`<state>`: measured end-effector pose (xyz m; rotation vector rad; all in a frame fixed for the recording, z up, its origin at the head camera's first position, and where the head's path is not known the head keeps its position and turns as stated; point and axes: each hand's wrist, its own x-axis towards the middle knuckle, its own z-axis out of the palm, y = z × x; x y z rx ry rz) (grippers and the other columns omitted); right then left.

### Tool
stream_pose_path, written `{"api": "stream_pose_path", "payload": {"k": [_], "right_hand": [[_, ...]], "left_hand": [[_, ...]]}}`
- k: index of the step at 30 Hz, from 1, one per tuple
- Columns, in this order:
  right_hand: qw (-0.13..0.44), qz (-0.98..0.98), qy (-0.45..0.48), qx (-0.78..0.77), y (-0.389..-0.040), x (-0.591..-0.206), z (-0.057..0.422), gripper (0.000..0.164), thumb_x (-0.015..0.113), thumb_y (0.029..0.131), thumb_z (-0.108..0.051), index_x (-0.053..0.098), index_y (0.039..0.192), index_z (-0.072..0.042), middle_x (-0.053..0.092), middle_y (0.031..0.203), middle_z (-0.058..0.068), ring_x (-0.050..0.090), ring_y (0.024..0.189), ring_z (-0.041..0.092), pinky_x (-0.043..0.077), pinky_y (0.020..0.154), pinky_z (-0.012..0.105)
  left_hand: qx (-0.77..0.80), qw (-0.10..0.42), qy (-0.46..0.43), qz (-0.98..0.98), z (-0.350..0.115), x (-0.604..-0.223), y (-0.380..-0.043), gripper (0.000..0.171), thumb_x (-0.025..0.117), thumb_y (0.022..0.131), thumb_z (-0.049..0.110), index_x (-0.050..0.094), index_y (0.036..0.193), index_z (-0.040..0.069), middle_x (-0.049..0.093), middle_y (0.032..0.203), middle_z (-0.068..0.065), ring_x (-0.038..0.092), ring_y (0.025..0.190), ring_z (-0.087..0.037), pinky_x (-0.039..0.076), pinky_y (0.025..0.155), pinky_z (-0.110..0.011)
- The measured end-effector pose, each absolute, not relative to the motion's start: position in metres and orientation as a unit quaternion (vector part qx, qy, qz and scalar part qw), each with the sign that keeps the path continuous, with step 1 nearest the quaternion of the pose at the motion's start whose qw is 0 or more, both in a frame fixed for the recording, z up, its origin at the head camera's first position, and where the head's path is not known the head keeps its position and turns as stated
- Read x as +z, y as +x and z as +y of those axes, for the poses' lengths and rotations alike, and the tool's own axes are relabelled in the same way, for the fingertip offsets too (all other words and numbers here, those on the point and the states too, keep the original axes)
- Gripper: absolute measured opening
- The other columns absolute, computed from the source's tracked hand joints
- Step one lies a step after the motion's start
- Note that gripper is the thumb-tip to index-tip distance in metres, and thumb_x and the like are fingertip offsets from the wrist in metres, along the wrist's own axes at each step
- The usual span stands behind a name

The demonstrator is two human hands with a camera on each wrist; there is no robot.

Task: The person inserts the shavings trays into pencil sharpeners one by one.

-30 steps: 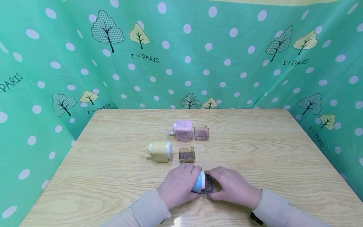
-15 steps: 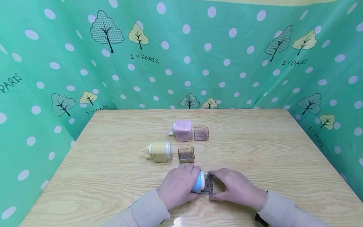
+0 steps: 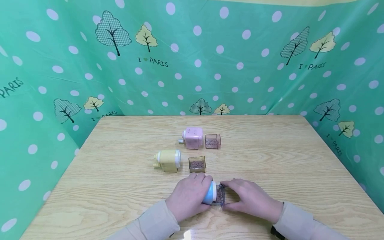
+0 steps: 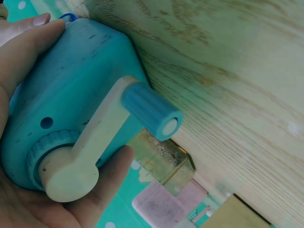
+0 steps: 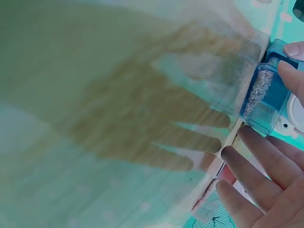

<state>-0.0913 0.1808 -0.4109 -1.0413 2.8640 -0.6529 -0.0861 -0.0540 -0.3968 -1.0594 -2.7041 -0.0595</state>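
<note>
My left hand point(image 3: 189, 196) grips a blue pencil sharpener point(image 4: 90, 80) from above near the table's front. In the left wrist view its crank handle point(image 4: 99, 128) shows, cream with a blue knob. A clear dark shavings drawer point(image 3: 220, 194) juts out on the right, beside the white ring, with shavings inside. My right hand point(image 3: 253, 200) pinches the drawer's outer end, forefinger at the far corner and thumb at the near one. Its other fingers spread out in the right wrist view. Much of the sharpener is hidden under my left palm.
Beyond my hands stands a yellow sharpener point(image 3: 169, 160), its shavings-filled drawer point(image 3: 197, 169) lying to its right. Farther back are a pink sharpener point(image 3: 193, 137) and its drawer point(image 3: 213, 146). A green dotted curtain point(image 3: 240, 83) borders the wooden table point(image 3: 270, 156).
My right hand has slid slightly right, its fingertips now at the drawer's outer corners. The left hand and the blue sharpener stay where they were.
</note>
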Motion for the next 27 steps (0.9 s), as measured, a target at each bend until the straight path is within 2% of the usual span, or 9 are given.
{"api": "stream_pose_path", "payload": {"k": [11,20,27], "right_hand": [[0.003,0.918,-0.343,-0.201,-0.0941,-0.4115,0.1771,0.069,0.073,0.079,-0.052,0.069,0.124,0.0,0.075,0.112,0.011,0.07,0.099,0.025,0.058,0.089,0.047],[0.007,0.915,-0.347,-0.204,-0.0941,-0.4105,0.1751,0.066,0.074,0.08,-0.05,0.069,0.124,-0.001,0.075,0.109,0.008,0.069,0.094,0.019,0.06,0.082,0.041],[0.016,0.915,-0.345,-0.207,-0.0946,-0.4104,0.1739,0.066,0.074,0.08,-0.05,0.068,0.124,-0.002,0.075,0.11,0.008,0.069,0.096,0.019,0.059,0.083,0.041]], "left_hand": [[-0.02,0.113,-0.36,-0.926,-0.0536,-0.396,-0.0857,0.067,0.082,0.067,0.053,0.061,0.111,0.008,0.065,0.095,-0.003,0.058,0.077,-0.016,0.056,0.062,-0.025],[-0.02,0.115,-0.362,-0.925,-0.0535,-0.3965,-0.0851,0.066,0.082,0.067,0.053,0.061,0.11,0.008,0.065,0.094,-0.003,0.058,0.077,-0.016,0.056,0.063,-0.025],[-0.023,0.116,-0.36,-0.926,-0.0536,-0.3965,-0.0846,0.064,0.082,0.067,0.052,0.061,0.11,0.008,0.065,0.094,-0.003,0.057,0.076,-0.016,0.056,0.062,-0.024]]}}
